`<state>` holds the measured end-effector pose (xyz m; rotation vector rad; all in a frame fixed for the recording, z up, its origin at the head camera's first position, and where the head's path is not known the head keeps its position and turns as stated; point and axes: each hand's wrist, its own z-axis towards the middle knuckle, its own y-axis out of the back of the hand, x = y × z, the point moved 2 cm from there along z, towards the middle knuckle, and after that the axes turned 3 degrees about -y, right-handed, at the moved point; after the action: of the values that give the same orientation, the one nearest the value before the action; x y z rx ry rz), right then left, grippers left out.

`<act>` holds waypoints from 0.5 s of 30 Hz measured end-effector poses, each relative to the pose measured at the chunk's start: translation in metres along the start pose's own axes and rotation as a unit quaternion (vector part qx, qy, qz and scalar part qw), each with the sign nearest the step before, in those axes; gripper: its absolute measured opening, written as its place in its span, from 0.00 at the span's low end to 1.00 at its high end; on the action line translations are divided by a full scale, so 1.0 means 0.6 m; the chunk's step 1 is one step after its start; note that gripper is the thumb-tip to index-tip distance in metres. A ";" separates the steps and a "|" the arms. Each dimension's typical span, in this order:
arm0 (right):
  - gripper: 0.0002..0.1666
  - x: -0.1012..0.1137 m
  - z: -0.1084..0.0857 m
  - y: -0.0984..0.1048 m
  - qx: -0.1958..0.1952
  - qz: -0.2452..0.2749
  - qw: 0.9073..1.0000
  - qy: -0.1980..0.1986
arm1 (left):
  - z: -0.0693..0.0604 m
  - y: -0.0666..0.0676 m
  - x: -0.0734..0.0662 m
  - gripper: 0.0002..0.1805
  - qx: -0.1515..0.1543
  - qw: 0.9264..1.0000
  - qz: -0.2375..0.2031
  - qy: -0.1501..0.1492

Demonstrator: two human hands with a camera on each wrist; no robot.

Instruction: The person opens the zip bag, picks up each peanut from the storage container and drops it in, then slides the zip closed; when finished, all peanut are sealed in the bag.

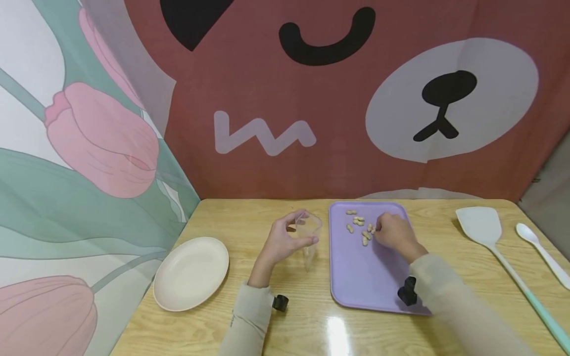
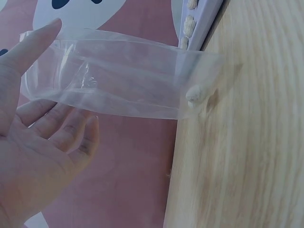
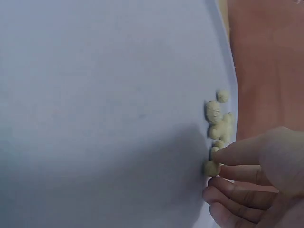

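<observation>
Pale sleeves (image 1: 251,316) come in at the bottom edge, nearest the camera, forearms reaching over a wood-grained table (image 1: 307,321). Left hand (image 1: 282,242): holding a clear plastic bag (image 2: 118,71) by its mouth, thumb on one side, fingers on the other, the opening spread. Bag hangs upright just left of a purple tray (image 1: 360,282); its lower end is close to the table, whether touching I cannot tell. One pale peanut (image 2: 193,95) shows through the plastic near the bottom. Right hand (image 1: 395,232): over the far part of the tray, fingers curled, thumb and fingertips closed about a single nut (image 3: 212,168) at the edge of a loose cluster of peanuts (image 1: 358,221). It seems to be resting on the tray; no clear gap beneath it. Off to the left, a cream plate (image 1: 191,274); to the right of the tray, a spatula (image 1: 481,225) with a spoon (image 1: 528,232) beyond. Step in hand, as I judge it: picking up a nut to bag it, early on, most lying on the tray. Next move calls for a firm pinch, a lift clear of the neighbours, and the bag's mouth kept wide.
</observation>
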<state>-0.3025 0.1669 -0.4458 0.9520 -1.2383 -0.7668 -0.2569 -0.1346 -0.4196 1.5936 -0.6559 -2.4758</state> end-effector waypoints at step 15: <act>0.03 -0.005 -0.005 -0.015 -0.023 0.023 0.999 -0.003 | 0.000 -0.001 0.008 0.37 0.001 1.000 -0.020 -0.001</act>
<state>-0.3000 0.1666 -0.4552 0.8811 -1.2381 -0.7592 -0.2589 -0.1358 -0.4236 1.6218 -0.6348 -2.5047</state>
